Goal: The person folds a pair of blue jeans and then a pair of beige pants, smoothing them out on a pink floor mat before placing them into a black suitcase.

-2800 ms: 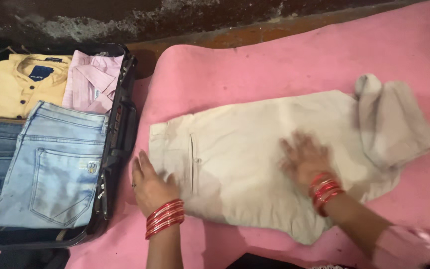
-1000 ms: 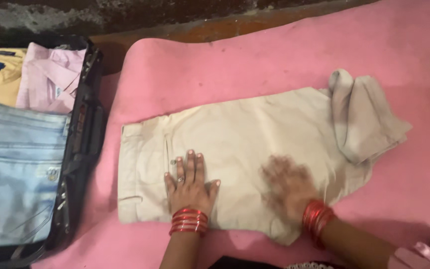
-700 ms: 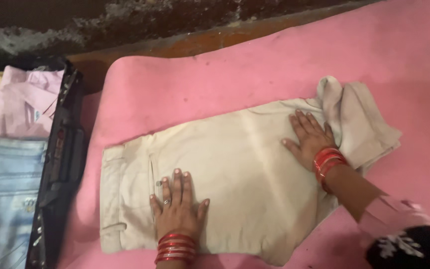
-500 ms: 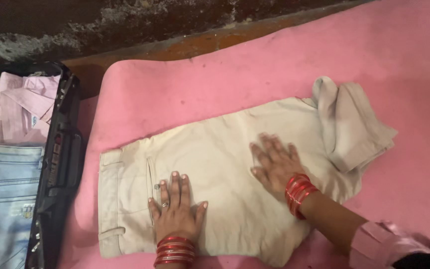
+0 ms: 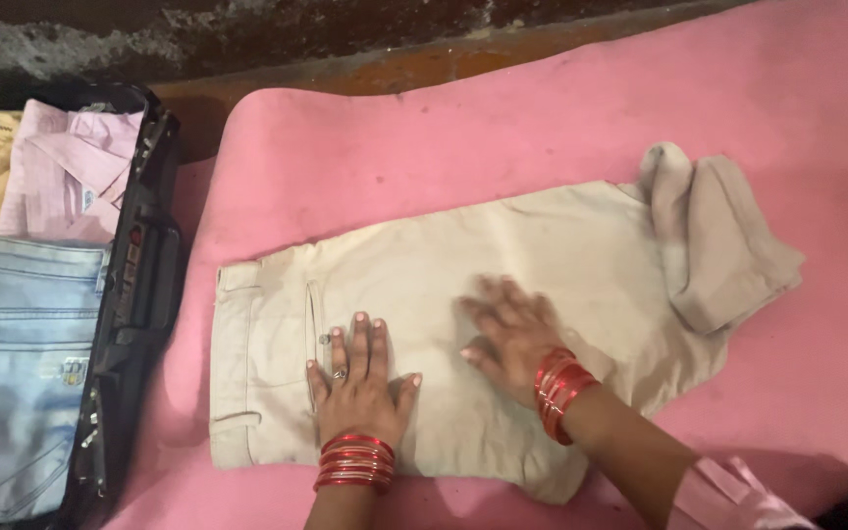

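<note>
Fingers (image 5: 357,339) of your left hand (image 5: 360,383) and right hand (image 5: 507,334) lie spread flat on beige trousers (image 5: 463,265), folded, legs bunched beyond your right fingertips, on pink bedding (image 5: 395,157).

The trousers (image 5: 503,294) lie flat across the blanket (image 5: 463,137), waistband to the left, legs running right; at the right end the legs are folded back on top of themselves; the left hand (image 5: 360,388) lies flat on the trousers near the waistband, the right hand (image 5: 507,334) flat on them just to its right; left of the blanket stands an open suitcase (image 5: 144,294); in it, jeans (image 5: 17,363) lie nearest, two folded shirts (image 5: 61,172) behind them.
</note>
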